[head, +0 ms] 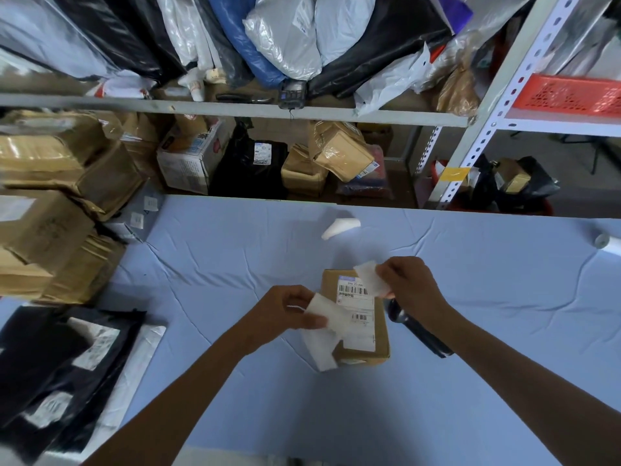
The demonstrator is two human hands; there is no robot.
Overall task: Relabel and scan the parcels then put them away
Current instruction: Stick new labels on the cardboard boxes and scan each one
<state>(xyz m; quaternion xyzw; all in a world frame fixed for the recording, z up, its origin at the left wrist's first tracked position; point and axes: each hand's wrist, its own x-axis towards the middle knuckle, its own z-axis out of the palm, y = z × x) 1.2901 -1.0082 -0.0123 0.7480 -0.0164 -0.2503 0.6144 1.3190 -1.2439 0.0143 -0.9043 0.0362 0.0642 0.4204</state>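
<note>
The left hand (285,311) pinches one white paper piece (324,326) low of centre; the right hand (408,284) pinches a second, smaller white slip (368,279) just above it. Both hang over one brown parcel (363,334) lying flat on the blue bench (218,264), its printed label (358,307) facing up. One dark scanner (416,331) lies just right of the parcel (partly under the right wrist). Stacked cardboard boxes (50,230) crowd the left edge, black mailer bags (50,368) the lower left. The bench's right half and near edge lie open.
</note>
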